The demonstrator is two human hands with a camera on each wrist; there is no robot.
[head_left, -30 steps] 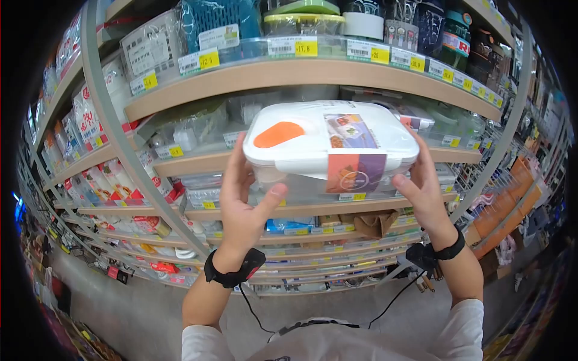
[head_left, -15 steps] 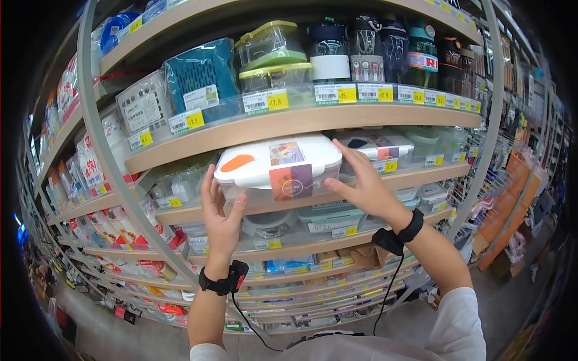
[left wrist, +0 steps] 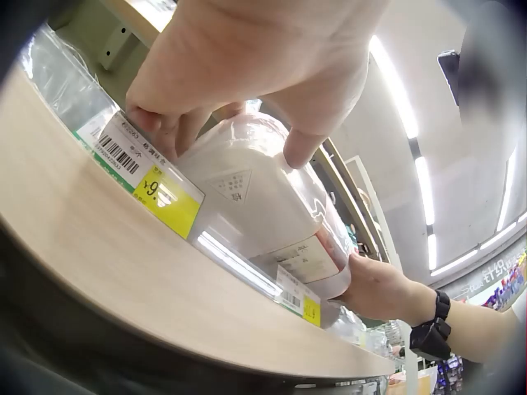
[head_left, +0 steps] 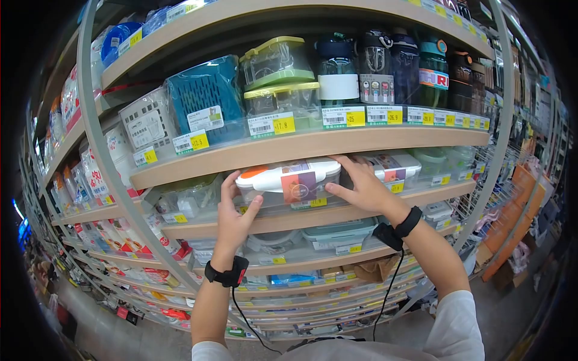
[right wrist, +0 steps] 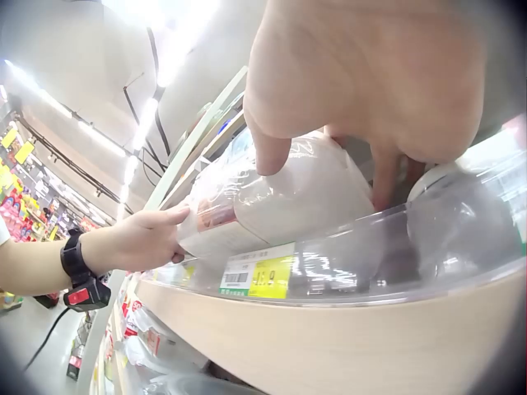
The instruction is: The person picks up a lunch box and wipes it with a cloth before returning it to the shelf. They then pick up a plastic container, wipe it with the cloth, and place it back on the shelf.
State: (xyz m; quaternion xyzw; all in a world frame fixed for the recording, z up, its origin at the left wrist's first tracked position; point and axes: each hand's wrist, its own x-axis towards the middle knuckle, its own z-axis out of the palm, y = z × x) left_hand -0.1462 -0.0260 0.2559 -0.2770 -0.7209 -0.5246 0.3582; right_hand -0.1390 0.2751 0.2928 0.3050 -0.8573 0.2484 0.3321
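Observation:
A white lunch box [head_left: 301, 182] with an orange lid patch and a printed sleeve sits partly inside the shelf, behind the clear front strip. The left hand [head_left: 235, 219] holds its left end, thumb at the front and fingers along the side. At the right end the right hand [head_left: 364, 189] has its thumb on the front and its fingers over the top and side. The left wrist view shows the box [left wrist: 239, 193] tilted between both hands. In the right wrist view the box [right wrist: 305, 185] stands behind the strip, the thumb touching it.
Close above runs a wooden shelf edge [head_left: 313, 143] with bottles and a teal basket [head_left: 205, 93] over it. A similar boxed container [head_left: 391, 168] sits to the right, bagged clear items [head_left: 186, 198] to the left. Lidded containers [head_left: 340, 231] fill the shelf below.
The box was held up in front of the shelves, then moved forward and down into the shelf opening, both hands still on it. The head view has shifted, showing more of the upper shelves.

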